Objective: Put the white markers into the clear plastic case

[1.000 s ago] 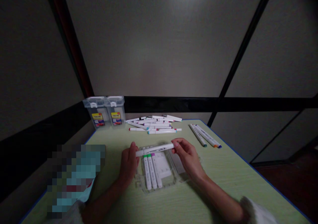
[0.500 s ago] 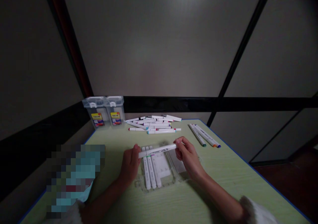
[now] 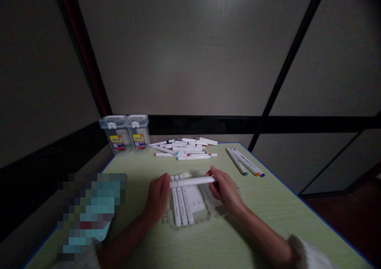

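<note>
A white marker (image 3: 195, 181) is held level between my two hands, above an open clear plastic case (image 3: 205, 220). My left hand (image 3: 158, 193) pinches its left end, and my right hand (image 3: 224, 186) grips its right end. Beneath it, three white markers (image 3: 181, 207) lie side by side in the left part of the case, their upper portions partly hidden by the held marker. A white insert (image 3: 195, 199) shows beside them. The case's other half (image 3: 212, 199) lies folded out to the right, partly covered by my right hand.
Loose markers (image 3: 190, 149) lie piled at the table's back. Three more markers (image 3: 245, 163) lie at the back right. Two clear lidded boxes (image 3: 138, 136) with yellow labels stand at the back left. A blurred teal object (image 3: 98, 205) is at the left edge of the green table (image 3: 285, 229).
The held marker has turned about its length, so its printed text no longer shows, and it now lies more level. My hands have shifted only slightly.
</note>
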A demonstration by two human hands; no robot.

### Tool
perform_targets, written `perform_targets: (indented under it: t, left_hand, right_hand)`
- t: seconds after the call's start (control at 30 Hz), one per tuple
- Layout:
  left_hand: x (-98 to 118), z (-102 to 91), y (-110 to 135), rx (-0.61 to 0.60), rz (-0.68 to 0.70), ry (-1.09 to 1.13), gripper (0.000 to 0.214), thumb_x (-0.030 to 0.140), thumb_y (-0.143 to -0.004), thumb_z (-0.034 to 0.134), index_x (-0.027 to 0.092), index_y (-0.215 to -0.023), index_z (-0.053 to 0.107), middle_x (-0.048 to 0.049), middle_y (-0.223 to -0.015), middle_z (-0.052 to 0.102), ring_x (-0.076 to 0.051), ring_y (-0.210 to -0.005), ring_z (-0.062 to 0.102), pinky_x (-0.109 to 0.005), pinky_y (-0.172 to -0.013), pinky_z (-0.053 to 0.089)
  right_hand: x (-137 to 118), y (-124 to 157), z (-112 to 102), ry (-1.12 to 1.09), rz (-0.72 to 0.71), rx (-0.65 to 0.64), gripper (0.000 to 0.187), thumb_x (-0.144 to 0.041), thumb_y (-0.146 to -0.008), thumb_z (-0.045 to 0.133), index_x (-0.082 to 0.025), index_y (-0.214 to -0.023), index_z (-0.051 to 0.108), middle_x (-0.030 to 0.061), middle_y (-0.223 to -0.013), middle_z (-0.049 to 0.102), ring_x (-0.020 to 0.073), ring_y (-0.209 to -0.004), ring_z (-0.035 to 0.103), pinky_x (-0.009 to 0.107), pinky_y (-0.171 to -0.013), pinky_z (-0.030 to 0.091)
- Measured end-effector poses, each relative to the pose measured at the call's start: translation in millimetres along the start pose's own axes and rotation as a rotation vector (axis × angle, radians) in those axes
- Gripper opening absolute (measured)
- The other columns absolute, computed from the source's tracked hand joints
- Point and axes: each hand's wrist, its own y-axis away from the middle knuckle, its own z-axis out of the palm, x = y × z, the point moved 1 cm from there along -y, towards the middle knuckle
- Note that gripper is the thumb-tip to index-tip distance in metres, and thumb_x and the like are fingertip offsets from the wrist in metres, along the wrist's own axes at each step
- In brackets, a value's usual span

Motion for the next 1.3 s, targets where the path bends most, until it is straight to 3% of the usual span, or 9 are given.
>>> perform_targets:
  t: [0.23,0.53,0.83,1.3]
  left_hand:
    - [-0.5,0.8,-1.0,0.008,-0.043,0.071,0.032,0.036,-0.079,0.031,0.02,-0.052,0.035,0.0075,-0.042,0.031,-0.008,-0.039,0.033,-0.019,-0.039,0.027]
    - [11.5,-1.3,-2.3,-0.002,-0.076,0.058,0.044,0.038,-0.081,0.026,0.02,-0.041,0.035,0.0065,-0.029,0.032,-0.008,-0.03,0.033,-0.022,-0.039,0.03]
    - [12.6,-0.8,-1.9,-0.018,-0.145,0.105,0.044,0.044,-0.079,0.027,0.017,-0.051,0.046,0.0079,-0.027,0.031,-0.008,-0.026,0.03,-0.021,-0.034,0.026]
    - [11.7,-0.6,-1.5,-0.062,-0.126,0.118,0.045,0.046,-0.078,0.03,0.017,-0.048,0.047,0.0072,-0.028,0.032,-0.008,-0.026,0.032,-0.021,-0.034,0.026]
  right_hand:
    - [1.5,0.3,0.5,0.044,0.063,-0.007,0.034,-0.049,-0.07,0.051,-0.018,-0.058,0.045,-0.0117,-0.033,0.024,0.0042,-0.031,0.013,0.02,-0.032,0.008]
    - [0.9,1.8,1.1,0.177,-0.017,-0.02,0.034,-0.045,-0.075,0.046,-0.019,-0.053,0.042,-0.0089,-0.034,0.029,0.0061,-0.033,0.02,0.022,-0.036,0.013]
    - [3.1,0.9,-1.0,0.155,-0.009,-0.016,0.03,-0.042,-0.074,0.048,-0.018,-0.056,0.044,-0.0089,-0.036,0.032,0.006,-0.034,0.022,0.022,-0.037,0.014]
    - [3.2,2.0,-0.6,0.084,-0.054,0.013,0.024,-0.04,-0.073,0.052,-0.018,-0.066,0.049,-0.0064,-0.047,0.037,0.0079,-0.044,0.032,0.021,-0.043,0.022]
